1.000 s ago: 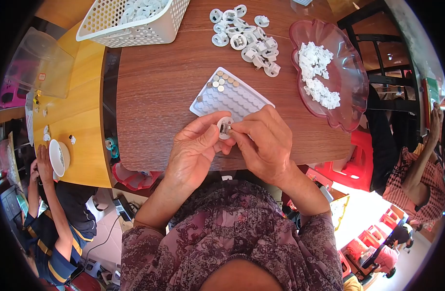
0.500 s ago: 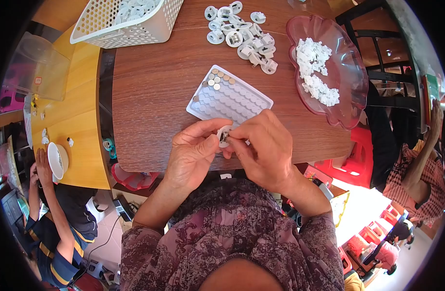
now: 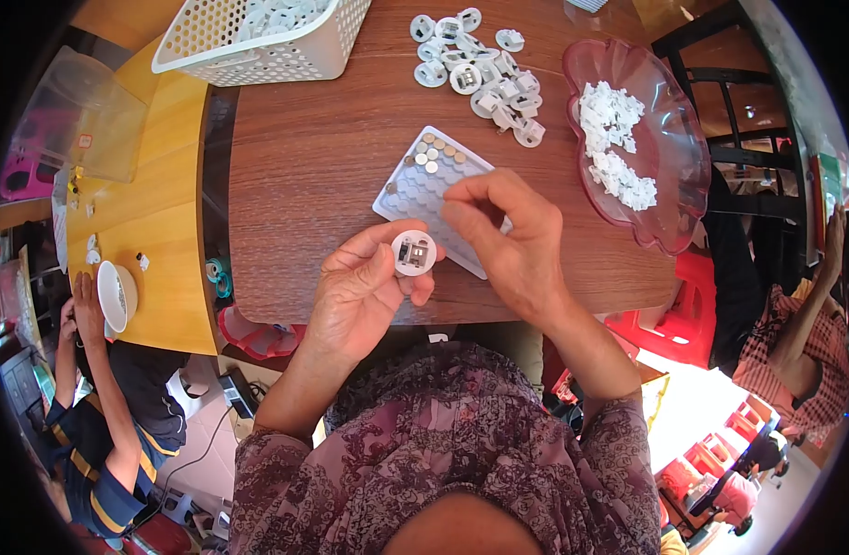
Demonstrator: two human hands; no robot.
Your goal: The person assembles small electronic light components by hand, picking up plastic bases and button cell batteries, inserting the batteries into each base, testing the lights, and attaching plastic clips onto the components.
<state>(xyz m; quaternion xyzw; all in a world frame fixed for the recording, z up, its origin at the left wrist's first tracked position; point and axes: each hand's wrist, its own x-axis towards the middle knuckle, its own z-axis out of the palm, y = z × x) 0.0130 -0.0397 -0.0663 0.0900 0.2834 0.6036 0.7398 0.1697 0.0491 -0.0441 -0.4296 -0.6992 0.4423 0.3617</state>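
Note:
A round white part (image 3: 414,252) with metal contacts facing up is held by my left hand (image 3: 362,287), between thumb and fingers. My right hand (image 3: 515,245) is over the right side of a white tray (image 3: 415,199), its thumb and index fingertip close together; whether anything is between them is too small to tell. Several silvery button cells (image 3: 431,167) lie in the tray's upper left part, and the hand hides some of its right side. Beyond the tray is a pile of similar round white parts (image 3: 489,83).
A white perforated basket (image 3: 286,54) of white pieces stands at the back left. On the right, a reddish clear dish (image 3: 670,153) holds small white pieces. At a yellow table (image 3: 170,213) on the left are a co-worker's hands beside a white bowl (image 3: 116,296).
My right hand has moved away from the round part, up and right over the tray. The round part in my left hand now faces up and is fully seen.

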